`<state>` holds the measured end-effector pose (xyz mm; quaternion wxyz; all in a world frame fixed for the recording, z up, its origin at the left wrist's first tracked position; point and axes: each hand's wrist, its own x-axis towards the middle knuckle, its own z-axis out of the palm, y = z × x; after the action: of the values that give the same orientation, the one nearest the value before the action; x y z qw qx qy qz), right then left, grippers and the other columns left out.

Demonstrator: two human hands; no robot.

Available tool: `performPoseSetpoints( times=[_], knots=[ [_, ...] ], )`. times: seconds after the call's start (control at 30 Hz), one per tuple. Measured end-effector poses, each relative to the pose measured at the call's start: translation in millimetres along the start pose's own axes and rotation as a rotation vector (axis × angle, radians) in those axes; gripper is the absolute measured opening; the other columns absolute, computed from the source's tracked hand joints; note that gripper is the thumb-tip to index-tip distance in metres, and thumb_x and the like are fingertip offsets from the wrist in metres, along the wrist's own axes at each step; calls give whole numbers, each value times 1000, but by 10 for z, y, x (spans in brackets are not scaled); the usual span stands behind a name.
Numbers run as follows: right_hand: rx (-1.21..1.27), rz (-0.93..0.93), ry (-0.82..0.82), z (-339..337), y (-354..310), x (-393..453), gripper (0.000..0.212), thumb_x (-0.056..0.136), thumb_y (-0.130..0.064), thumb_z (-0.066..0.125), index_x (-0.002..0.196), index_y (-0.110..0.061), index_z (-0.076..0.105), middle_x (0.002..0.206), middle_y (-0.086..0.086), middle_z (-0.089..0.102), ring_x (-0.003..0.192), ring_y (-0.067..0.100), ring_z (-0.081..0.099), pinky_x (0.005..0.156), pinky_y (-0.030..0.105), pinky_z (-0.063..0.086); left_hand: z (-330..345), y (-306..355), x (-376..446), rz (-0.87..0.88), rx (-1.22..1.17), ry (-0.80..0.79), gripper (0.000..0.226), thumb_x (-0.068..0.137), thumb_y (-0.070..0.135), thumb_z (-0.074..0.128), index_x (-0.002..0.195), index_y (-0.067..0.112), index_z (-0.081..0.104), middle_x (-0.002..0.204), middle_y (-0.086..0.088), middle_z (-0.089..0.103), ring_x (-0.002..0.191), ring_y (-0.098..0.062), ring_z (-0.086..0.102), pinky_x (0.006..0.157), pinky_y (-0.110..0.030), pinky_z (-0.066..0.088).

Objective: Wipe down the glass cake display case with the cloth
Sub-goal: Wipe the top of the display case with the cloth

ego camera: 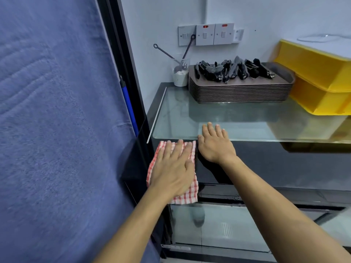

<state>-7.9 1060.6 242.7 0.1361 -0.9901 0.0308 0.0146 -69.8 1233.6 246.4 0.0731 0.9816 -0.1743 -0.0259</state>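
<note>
Flat, fingers spread, left hand [173, 168] presses checked cloth [187, 197] against display case [266, 168]; right hand [215, 145] rests open on its top edge.

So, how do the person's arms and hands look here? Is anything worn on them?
Both forearms are bare as far as the picture shows: no sleeves, gloves or watch. The left hand and right hand show no rings or bracelets that I can make out. The fingernails look short and unpainted.
</note>
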Motion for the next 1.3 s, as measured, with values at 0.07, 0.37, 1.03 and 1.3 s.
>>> performPoseSetpoints(
  times=[0.07,0.37,1.03,1.3],
  knots=[
    [2,4,7,4,3,4,62,112,-39,12,167,-12,3,175,7,-5,161,29,-9,130,44,-5,-71,-343,218,-71,7,-25,62,106,40,4,165,32,-13,173,2,-18,159,-27,-19,129,-48,-11],
    [28,-2,4,-9,9,13,62,112,-39,14,167,-11,6,175,8,-4,161,29,-7,130,44,-4,-2,285,241,-66,-6,-5,64,105,43,1,164,24,-14,171,-2,-21,157,-32,-24,126,-48,-19],
    [17,9,8,-6,-13,-13,62,112,-39,13,167,-12,4,175,6,-6,161,28,-10,130,42,-6,4,123,124,62,-25,-15,66,104,49,2,165,29,-12,170,6,-22,157,-25,-26,129,-46,-14],
    [7,22,17,5,-35,-30,62,112,-38,13,167,-14,4,175,5,-5,161,28,-10,130,43,-6,-147,-556,795,-100,-17,-35,62,109,47,9,166,31,-10,174,2,-16,160,-28,-18,129,-47,-11]
  ],
)
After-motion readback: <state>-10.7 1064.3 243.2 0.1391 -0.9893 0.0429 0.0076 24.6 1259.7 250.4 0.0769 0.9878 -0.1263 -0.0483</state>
